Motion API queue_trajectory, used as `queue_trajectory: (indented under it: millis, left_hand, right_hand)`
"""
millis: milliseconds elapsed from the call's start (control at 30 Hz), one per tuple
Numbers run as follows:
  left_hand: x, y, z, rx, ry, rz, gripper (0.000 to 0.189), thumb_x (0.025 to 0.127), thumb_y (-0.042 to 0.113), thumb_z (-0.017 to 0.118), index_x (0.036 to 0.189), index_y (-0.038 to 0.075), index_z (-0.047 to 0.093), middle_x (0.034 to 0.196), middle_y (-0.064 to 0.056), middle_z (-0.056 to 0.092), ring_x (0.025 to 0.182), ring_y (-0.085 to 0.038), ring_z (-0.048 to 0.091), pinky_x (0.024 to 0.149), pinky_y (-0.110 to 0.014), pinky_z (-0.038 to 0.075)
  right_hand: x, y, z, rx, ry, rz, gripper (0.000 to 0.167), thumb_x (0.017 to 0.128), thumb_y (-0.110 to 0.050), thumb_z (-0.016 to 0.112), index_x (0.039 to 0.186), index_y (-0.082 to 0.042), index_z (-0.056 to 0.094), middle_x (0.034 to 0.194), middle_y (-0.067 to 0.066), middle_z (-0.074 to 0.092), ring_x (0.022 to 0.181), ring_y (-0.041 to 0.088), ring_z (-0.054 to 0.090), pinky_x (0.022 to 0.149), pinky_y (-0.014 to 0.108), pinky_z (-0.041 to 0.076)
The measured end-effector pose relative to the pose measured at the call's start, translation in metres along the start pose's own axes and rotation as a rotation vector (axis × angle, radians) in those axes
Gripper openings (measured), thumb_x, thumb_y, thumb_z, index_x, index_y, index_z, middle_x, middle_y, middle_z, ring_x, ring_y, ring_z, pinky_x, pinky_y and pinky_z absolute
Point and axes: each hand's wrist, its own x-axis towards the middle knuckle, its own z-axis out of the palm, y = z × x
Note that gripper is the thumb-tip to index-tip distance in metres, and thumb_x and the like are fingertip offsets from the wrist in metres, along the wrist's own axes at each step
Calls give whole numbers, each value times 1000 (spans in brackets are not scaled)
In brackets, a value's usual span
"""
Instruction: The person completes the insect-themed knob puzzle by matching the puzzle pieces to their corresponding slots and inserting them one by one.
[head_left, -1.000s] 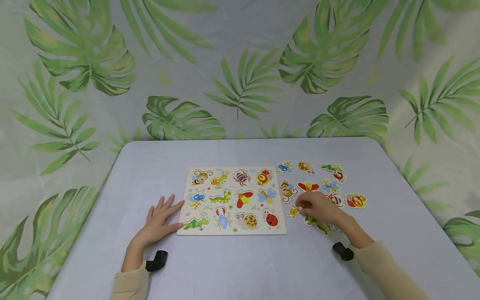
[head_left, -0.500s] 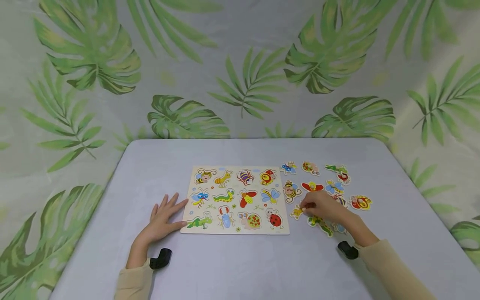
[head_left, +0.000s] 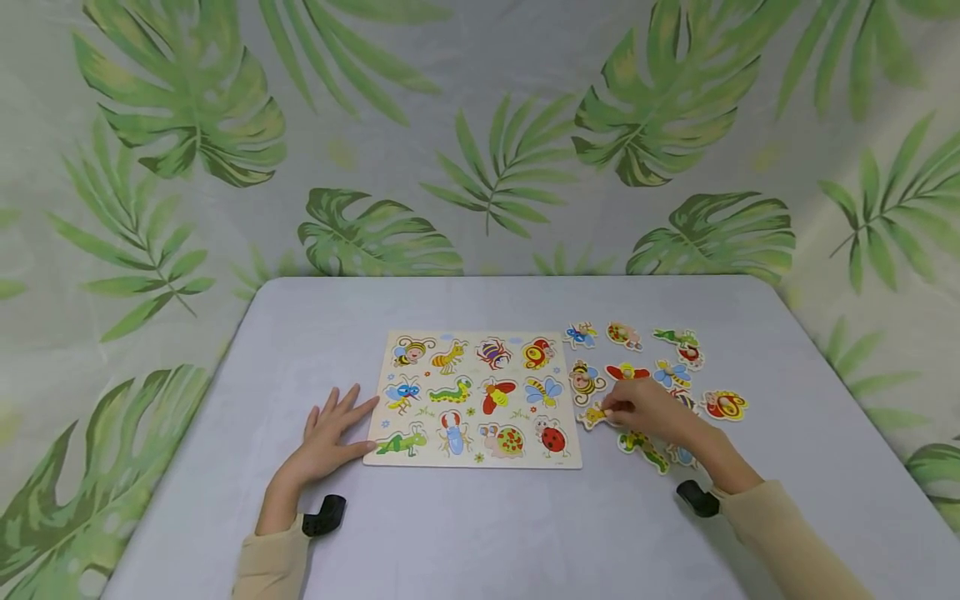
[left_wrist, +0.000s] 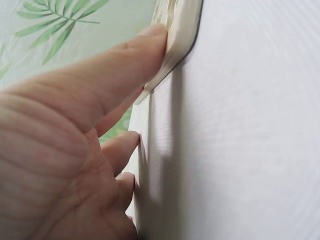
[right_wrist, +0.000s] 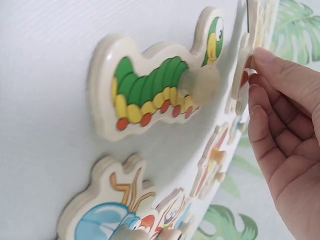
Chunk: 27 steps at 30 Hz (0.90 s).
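In the head view my left hand [head_left: 326, 442] lies at the left edge of a wooden puzzle board [head_left: 472, 461] printed with insects, fingers spread. The left wrist view shows its thumb [left_wrist: 135, 55] on the board's corner, the other fingers along the edge. To the right of the board, my right hand [head_left: 648, 412] pinches a small yellow-orange insect puzzle piece [head_left: 591, 417] between thumb and fingertips, close to the board's right edge. A green caterpillar piece [right_wrist: 150, 90] with a clear knob lies just below that hand, and a blue beetle piece [right_wrist: 102, 220] is partly hidden behind its wrist in the head view.
Loose pieces lie right of the board: a bee [head_left: 585, 383], a red-winged bug [head_left: 626, 372], a dragonfly [head_left: 671, 374], a butterfly-like piece [head_left: 724, 406], a snail [head_left: 624, 335], a blue mosquito [head_left: 581, 335]. A grasshopper [head_left: 675, 337] overlaps a ladybug [head_left: 690, 357].
The yellow-orange piece has turned slightly and shifted a little away from me in the right hand's pinch. The left hand stays at the board's edge. The head view has shifted slightly.
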Motion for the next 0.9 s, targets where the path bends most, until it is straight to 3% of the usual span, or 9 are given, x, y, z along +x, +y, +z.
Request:
queue_trajectory:
  millis: [367, 700, 900]
  left_hand:
    - [0, -1, 0, 2, 2, -1, 67, 82, 31, 69, 141, 13, 43, 156, -22, 17, 144, -46, -3, 110, -66, -9]
    - [-1, 4, -3, 8, 11, 13, 67, 82, 31, 69, 141, 13, 43, 156, -21, 18, 144, -47, -3, 110, -66, -9]
    - [-3, 4, -2, -12, 1, -2, 67, 82, 29, 70, 141, 13, 43, 155, -18, 23, 145, -46, -4, 111, -65, -10]
  right_hand:
    - [11, -12, 0, -29, 84, -60, 4, 84, -14, 69, 85, -11, 72, 74, -7, 65, 64, -1, 47, 59, 17, 44]
    - [31, -26, 3, -5, 141, -33, 9, 81, -19, 72, 79, -11, 68, 68, -5, 59, 61, 2, 44, 54, 16, 40]
    - [45, -35, 4, -53, 179, -15, 14, 80, -24, 73, 73, -13, 67, 63, -5, 56, 58, 4, 42, 52, 16, 36]
